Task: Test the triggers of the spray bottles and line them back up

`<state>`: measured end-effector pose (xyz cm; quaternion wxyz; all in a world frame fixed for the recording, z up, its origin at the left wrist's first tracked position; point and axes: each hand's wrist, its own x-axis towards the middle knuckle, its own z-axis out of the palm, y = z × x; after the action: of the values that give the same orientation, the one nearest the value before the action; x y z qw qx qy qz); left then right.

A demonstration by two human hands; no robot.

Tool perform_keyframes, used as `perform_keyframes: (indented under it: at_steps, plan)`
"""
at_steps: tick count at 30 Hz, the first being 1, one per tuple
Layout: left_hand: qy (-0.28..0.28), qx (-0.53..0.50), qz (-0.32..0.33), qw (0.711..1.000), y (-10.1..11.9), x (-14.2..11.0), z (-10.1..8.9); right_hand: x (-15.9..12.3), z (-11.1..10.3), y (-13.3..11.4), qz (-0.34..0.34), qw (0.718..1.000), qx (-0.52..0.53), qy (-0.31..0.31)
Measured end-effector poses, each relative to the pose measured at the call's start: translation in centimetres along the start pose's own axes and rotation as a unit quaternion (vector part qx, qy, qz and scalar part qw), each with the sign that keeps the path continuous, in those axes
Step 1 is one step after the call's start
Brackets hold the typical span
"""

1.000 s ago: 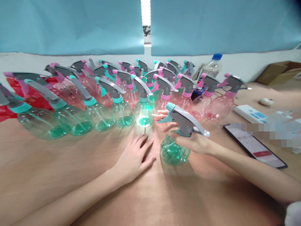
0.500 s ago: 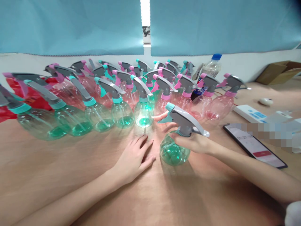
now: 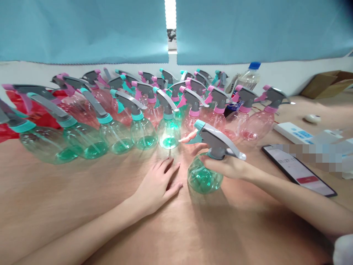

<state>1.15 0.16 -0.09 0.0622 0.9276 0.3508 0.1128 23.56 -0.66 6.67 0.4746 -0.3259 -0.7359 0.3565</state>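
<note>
My right hand [image 3: 228, 167] is wrapped round the neck of a green spray bottle [image 3: 205, 178] with a grey head and teal nozzle. Its index finger stretches forward beside the trigger, toward the bottles behind. The held bottle stands upright on or just above the table; which one I cannot tell. Flat on the table to its left lies my left hand [image 3: 157, 184], fingers spread, holding nothing. Just beyond that hand is a brightly lit green spray bottle [image 3: 168, 134] in the front row.
More green spray bottles [image 3: 118, 141] line up at the left. Pink spray bottles [image 3: 259, 123] stand behind and to the right. A phone [image 3: 300, 171], a white power strip [image 3: 293, 133], a white mouse [image 3: 312, 118] and a cardboard box [image 3: 322, 86] lie at the right.
</note>
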Motion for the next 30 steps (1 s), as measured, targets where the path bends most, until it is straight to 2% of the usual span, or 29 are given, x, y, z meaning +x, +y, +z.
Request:
perform_keyframes:
  at_steps: [11,21,30]
  plan:
    - [0.001,-0.015,-0.004,1.0,0.01,0.03,-0.1,-0.04,0.02,-0.57,0.057,0.998,0.016,0.009]
    - [-0.003,-0.011,-0.006,1.0,-0.01,0.03,-0.16,0.19,-0.09,-0.65,-0.005,1.0,-0.021,0.013]
    - [-0.001,-0.011,-0.005,1.0,-0.01,-0.05,-0.07,0.0,0.05,-0.46,0.035,0.999,-0.004,0.011]
